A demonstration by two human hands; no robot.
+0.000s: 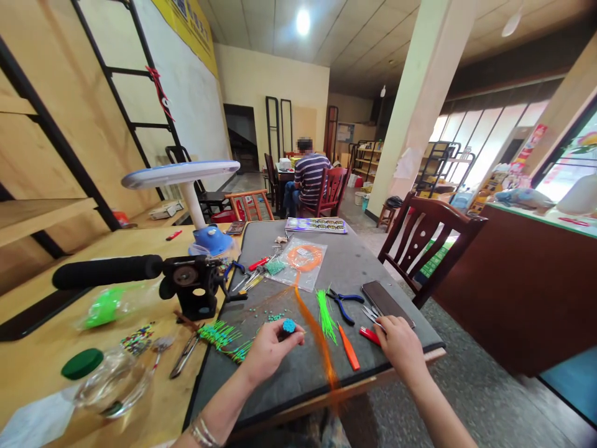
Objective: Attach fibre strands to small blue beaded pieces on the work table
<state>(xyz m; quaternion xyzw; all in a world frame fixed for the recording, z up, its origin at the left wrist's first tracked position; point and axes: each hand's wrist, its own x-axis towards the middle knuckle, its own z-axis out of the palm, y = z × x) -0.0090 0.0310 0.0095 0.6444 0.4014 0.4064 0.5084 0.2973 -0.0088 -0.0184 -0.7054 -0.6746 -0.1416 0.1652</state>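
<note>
The hands are well apart: the left hand (pixel 270 351) pinches a blue bead ball (pixel 288 325) just above the gray table mat (pixel 298 386), while the loosely open right hand (pixel 401 348) sits beside small scissors (pixel 372 315) and a phone (pixel 387 303). Between them lie an orange cord (pixel 321 339) and green strands (pixel 326 314) — blue-handled pliers (pixel 344 305) just beyond.

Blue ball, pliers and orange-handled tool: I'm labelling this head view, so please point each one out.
Blue ball (pixel 288 325): head view, on its top.
Pliers (pixel 346 316): head view, on the lower blue handle.
Orange-handled tool (pixel 349 347): head view, on the orange handle.
</note>
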